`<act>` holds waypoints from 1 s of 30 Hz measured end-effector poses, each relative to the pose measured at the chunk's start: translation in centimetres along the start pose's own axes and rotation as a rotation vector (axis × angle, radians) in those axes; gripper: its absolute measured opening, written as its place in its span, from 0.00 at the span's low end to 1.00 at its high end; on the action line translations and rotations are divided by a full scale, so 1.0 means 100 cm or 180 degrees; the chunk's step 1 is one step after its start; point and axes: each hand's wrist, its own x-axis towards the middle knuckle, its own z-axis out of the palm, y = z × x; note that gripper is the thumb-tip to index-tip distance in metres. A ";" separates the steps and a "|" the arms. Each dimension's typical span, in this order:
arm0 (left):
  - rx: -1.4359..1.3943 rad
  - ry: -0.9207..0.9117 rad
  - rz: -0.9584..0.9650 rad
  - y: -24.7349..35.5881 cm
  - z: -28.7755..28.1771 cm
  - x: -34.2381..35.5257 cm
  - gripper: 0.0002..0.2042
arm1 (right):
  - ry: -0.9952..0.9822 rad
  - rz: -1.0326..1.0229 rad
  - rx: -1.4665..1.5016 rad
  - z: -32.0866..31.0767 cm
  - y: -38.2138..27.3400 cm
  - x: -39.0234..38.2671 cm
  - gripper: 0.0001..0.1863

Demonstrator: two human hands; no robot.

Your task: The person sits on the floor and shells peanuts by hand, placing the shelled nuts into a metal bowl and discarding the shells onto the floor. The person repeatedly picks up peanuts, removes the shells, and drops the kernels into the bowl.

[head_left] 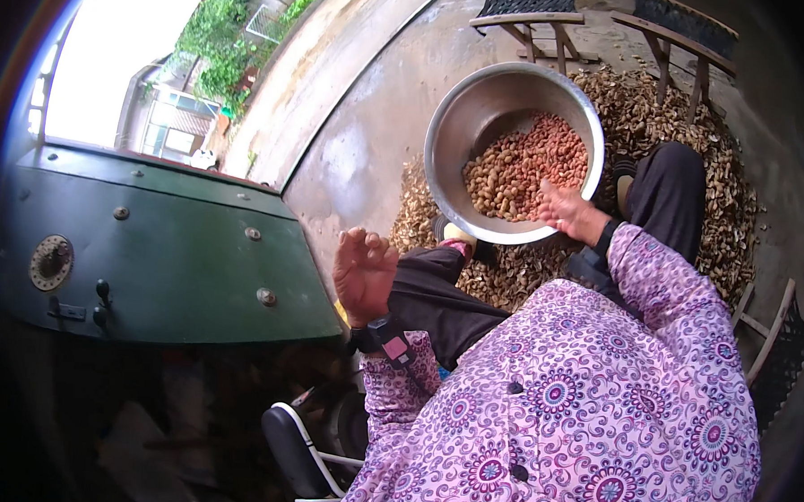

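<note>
A wide metal basin (457,119) stands in front of me. In it lie unshelled peanuts (499,179) on the left and reddish shelled kernels (559,146) on the right. My right hand (572,212) reaches over the basin's near rim, its fingers stretched out beside the nuts; I see nothing held in it. My left hand (365,276) is raised left of the basin, apart from it, palm showing and fingers loosely bent and spread. No object shows in it. Dark bands circle both wrists.
Empty peanut shells (710,193) are heaped on the concrete floor around the basin and my feet. Two low folding stools (529,19) stand beyond, and another stool (770,339) is at right. A dark green metal machine panel (178,250) rises on my left, near a black-and-white seat (290,448).
</note>
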 end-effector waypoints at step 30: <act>-0.0432 0.0619 -0.0374 -0.034 -0.075 0.113 0.10 | 0.1048 -0.0431 -0.1707 -0.021 -0.201 -0.009 0.21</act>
